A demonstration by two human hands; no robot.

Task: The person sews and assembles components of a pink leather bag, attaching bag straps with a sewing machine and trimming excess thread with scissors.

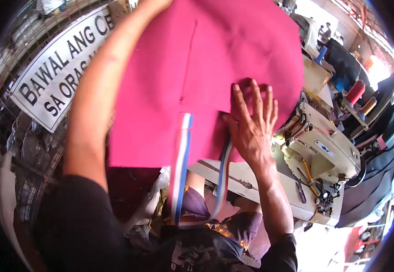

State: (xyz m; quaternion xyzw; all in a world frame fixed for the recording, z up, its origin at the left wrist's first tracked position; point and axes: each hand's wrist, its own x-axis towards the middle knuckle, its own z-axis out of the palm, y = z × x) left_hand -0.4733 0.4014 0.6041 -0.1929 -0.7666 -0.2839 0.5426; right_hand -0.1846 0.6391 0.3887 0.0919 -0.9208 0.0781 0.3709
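A large magenta cloth piece [154, 104] hangs in front of me, with a seam or slit line running down its middle. My right hand [255, 122] lies against its right side, fingers stretched and a little apart. My left forearm reaches up along the cloth's left side, and the hand itself is past the top edge of the view. From the cloth's lower part hangs a striped ribbon [178, 167] in white, blue and red. It loops down toward my lap and comes back up below my right hand.
A sewing machine [326, 147] stands on a white table [246, 186] to the right. Small tools, including a yellow-handled one [309, 174], lie beside it. Thread spools [355, 93] stand behind the machine. At left, a lettered white sign [54, 77] hangs on wire mesh.
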